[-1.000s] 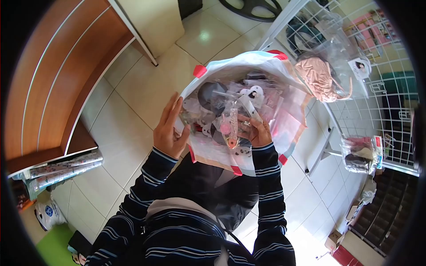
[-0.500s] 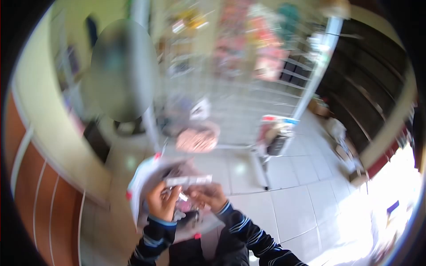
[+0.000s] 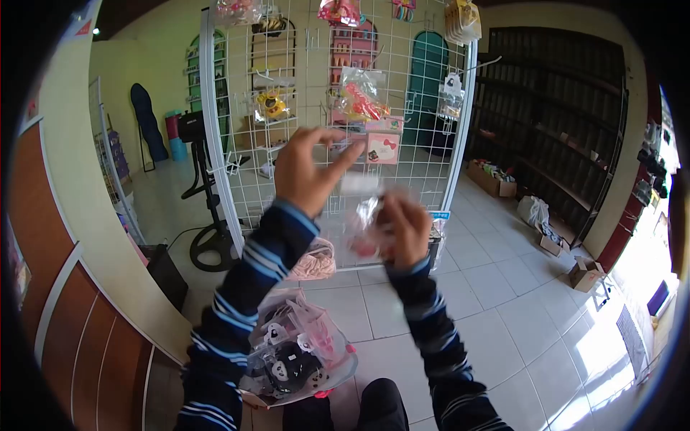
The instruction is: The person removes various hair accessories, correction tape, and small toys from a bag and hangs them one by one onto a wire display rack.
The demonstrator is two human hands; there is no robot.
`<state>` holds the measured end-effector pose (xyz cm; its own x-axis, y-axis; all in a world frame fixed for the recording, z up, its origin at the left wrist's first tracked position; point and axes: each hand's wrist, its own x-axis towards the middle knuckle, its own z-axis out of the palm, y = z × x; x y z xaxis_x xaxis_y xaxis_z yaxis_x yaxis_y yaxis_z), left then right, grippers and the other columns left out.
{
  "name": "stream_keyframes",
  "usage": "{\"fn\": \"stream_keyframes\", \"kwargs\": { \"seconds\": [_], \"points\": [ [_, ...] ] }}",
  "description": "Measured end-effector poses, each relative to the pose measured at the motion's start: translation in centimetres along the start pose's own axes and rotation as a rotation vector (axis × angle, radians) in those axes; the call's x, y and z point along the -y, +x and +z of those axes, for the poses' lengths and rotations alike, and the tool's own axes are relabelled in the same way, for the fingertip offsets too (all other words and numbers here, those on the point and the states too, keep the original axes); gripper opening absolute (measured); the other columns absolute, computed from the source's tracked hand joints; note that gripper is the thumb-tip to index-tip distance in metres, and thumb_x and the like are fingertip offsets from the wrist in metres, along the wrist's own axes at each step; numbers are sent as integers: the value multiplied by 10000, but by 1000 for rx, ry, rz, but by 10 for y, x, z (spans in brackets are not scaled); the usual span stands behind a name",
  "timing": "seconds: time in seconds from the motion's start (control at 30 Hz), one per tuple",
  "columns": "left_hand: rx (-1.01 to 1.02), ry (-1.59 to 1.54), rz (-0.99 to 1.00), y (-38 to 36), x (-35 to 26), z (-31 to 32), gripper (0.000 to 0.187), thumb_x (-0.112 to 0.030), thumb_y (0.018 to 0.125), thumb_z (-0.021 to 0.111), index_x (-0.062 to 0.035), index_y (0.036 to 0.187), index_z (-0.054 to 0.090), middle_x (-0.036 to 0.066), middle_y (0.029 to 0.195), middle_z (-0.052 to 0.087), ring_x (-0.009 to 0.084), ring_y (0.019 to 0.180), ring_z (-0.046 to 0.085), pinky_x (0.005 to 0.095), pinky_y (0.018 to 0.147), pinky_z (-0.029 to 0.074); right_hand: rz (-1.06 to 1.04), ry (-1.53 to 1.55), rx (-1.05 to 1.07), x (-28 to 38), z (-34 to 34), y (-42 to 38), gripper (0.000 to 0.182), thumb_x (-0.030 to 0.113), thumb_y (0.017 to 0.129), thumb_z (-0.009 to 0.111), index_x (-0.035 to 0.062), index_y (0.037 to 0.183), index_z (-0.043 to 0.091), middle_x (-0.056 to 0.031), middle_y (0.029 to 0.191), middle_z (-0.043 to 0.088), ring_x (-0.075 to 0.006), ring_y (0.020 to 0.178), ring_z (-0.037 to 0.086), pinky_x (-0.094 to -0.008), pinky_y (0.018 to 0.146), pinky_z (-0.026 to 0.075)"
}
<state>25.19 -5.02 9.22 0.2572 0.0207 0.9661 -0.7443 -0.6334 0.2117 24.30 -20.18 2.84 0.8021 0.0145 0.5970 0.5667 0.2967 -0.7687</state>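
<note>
My right hand [image 3: 406,228] is closed on a clear plastic packet [image 3: 364,219] with a white header strip and something pinkish inside; motion blurs its contents. My left hand [image 3: 305,172] is raised higher, its thumb and index finger spread and nothing visible between them. Just beyond its fingertips, a pink card pack with a bow print [image 3: 383,149] hangs on the white wire grid rack [image 3: 302,161]. Below my forearms sits an open plastic bag [image 3: 323,373] full of packaged items, among them a black one with a panda face [image 3: 287,368].
More packs hang on the grid, including a yellow one [image 3: 273,105] and a red and yellow one [image 3: 361,100]. A pink bundle [image 3: 315,260] lies low by the rack. A black stand [image 3: 205,194] is at left; dark shelves [image 3: 546,122] and cardboard boxes [image 3: 586,273] are at right.
Both hands have risen from over the plastic bag to in front of the grid rack. They have come apart, and the packet is now in my right hand. The view has shifted and sharpened.
</note>
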Motion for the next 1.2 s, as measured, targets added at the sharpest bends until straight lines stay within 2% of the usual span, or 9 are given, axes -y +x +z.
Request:
{"fn": "stream_keyframes", "kwargs": {
  "seconds": [0.1, 0.17, 0.23, 0.37, 0.83, 0.9, 1.03, 1.1, 1.2],
  "points": [
    [307, -491, -130, 80, 44, 25, 344, -350, 671, 633, -11, 686, 577, 53, 663, 550, 122, 597, 522, 236, 518, 397, -149, 79, 13, 33, 8, 98, 186, 136, 739, 568, -39, 803, 579, -71, 614, 559, -105, 496, 505, -202, 421, 386],
    [340, -372, -443, 130, 39, 25, 400, -422, 665, 620, -28, 729, 594, 60, 676, 560, 122, 570, 523, 213, 498, 390, -242, 58, -10, 53, 17, 148, 191, 128, 720, 580, -43, 805, 577, -87, 621, 564, -125, 493, 519, -220, 413, 400],
    [72, -860, -456, 146, 15, 36, 405, -442, 662, 614, -37, 677, 593, 18, 564, 520, 93, 476, 469, 208, 428, 350, -267, 67, -23, 67, 21, 181, 188, 116, 711, 576, -45, 808, 577, -95, 631, 564, -146, 499, 534, -237, 408, 415],
    [0, -281, -256, 173, 49, 65, 268, -280, 597, 660, -17, 632, 623, 75, 569, 591, 156, 531, 569, 257, 528, 441, -337, -156, -82, 63, 17, 228, 193, 141, 671, 575, -30, 754, 607, -96, 611, 595, -147, 529, 580, -238, 487, 453],
    [-193, -210, -413, 172, 72, 81, 267, -266, 562, 617, 0, 578, 600, 135, 574, 582, 263, 586, 585, 322, 581, 453, -201, -190, 33, 71, 22, 227, 188, 89, 707, 533, -79, 776, 581, -118, 699, 580, -165, 546, 555, -242, 464, 457],
    [-195, -184, -429, 174, 79, 81, 277, -283, 560, 617, -8, 591, 606, 132, 588, 588, 269, 608, 590, 326, 596, 456, -186, -140, 6, 68, 25, 229, 167, 92, 667, 543, -59, 710, 600, -128, 593, 591, -185, 534, 588, -253, 478, 478],
    [-171, -112, -453, 177, 73, 81, 287, -302, 557, 618, -19, 601, 613, 128, 613, 596, 270, 643, 594, 322, 620, 461, -153, -80, 8, 59, 23, 241, 171, 93, 651, 546, -56, 711, 602, -130, 606, 594, -182, 540, 587, -250, 493, 479],
    [-111, 52, -470, 176, 70, 79, 255, -271, 607, 616, -18, 629, 634, 68, 592, 606, 130, 547, 571, 256, 576, 447, -134, -168, -39, 47, 21, 252, 184, 91, 685, 543, -68, 767, 587, -124, 707, 586, -174, 556, 559, -242, 483, 459],
    [-199, -53, -553, 156, 69, 53, 291, -328, 633, 611, -37, 616, 631, 63, 590, 601, 112, 558, 552, 241, 558, 422, -184, -392, -56, 13, 15, 288, 186, 120, 680, 568, -57, 732, 596, -119, 704, 597, -186, 581, 575, -255, 523, 465]
  ]
}}
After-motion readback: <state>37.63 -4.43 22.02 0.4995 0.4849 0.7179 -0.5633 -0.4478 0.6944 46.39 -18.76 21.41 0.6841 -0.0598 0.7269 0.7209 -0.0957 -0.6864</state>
